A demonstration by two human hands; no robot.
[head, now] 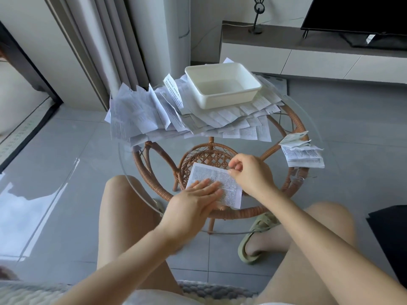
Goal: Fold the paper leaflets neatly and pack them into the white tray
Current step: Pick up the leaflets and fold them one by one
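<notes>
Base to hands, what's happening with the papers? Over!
Left hand flat, pressing leaflet down. Right hand pinching its far edge. White tray empty, sitting on loose leaflet pile. Nothing in the way.

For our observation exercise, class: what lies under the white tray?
The white tray sits on a pile of unfolded leaflets on the glass table. The sheets directly beneath it are covered, so their number cannot be seen.

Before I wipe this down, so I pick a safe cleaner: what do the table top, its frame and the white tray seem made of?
Table top: clear glass, glossy; the floor shows through it.
Frame: rattan or wicker, matte tan; wrapped strands and a cane lattice show.
White tray: probably plastic, smooth, faintly shiny, with a rounded moulded rim; enamel cannot be ruled out.
</notes>
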